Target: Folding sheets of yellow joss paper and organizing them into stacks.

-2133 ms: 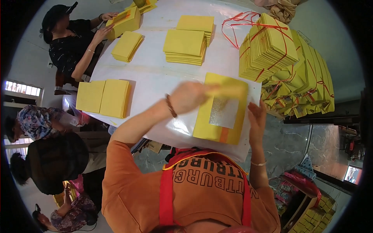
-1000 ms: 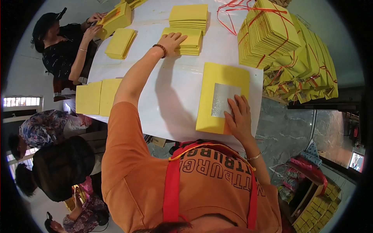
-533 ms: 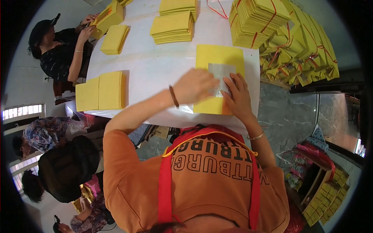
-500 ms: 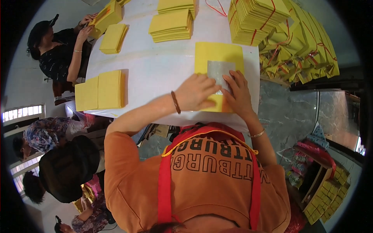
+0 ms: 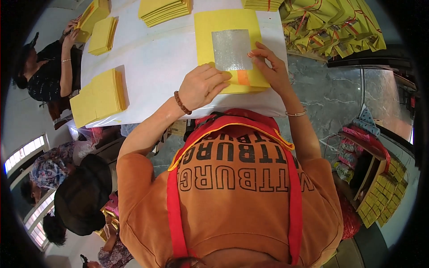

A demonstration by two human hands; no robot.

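Two hands on yellow paper stack [image 5: 228, 24] at table's [image 5: 156, 67] 6 o'clock edge, left hand [image 5: 203, 87] fingers curled, pinching near edge, right hand [image 5: 270, 67] fingertips together, touching silver foil square [image 5: 231, 49]

Matt yellow paper sheet [image 5: 225, 20] under my fingers, a shiny crinkled silver foil square [image 5: 231, 49] at its centre. Smooth white table cover [image 5: 154, 58]. Glossy grey marble floor [image 5: 330, 89] at right.

yellow paper stacks [image 5: 99, 96], tied bundles [image 5: 339, 27]
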